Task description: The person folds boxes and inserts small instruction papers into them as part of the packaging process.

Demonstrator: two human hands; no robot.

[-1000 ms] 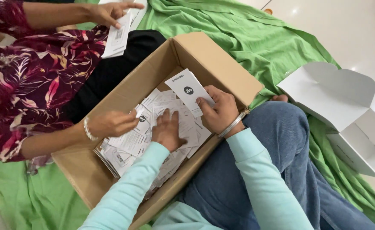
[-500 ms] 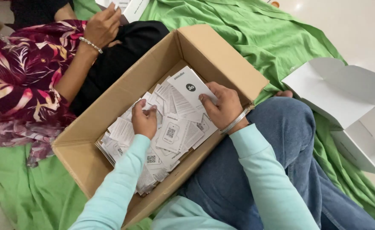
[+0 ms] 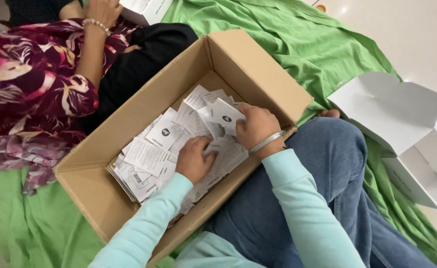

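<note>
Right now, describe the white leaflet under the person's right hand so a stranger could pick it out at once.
Start at the open brown cardboard box on the green cloth; inside lies a heap of white paper leaflets. At the heap's far right end, the right hand grips one folded leaflet. Unlike its flat neighbours, it is lifted at an angle and shows a small dark round mark.

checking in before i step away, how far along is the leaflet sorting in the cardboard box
Done: hard to tell; no sorted stack shows beside the cardboard box. In hand: the right hand pinches a small bundle of leaflets, and the left hand presses into the loose leaflets. Left: most of it, since loose leaflets cover much of the box floor. The white carton on the green cloth lies open.
</note>
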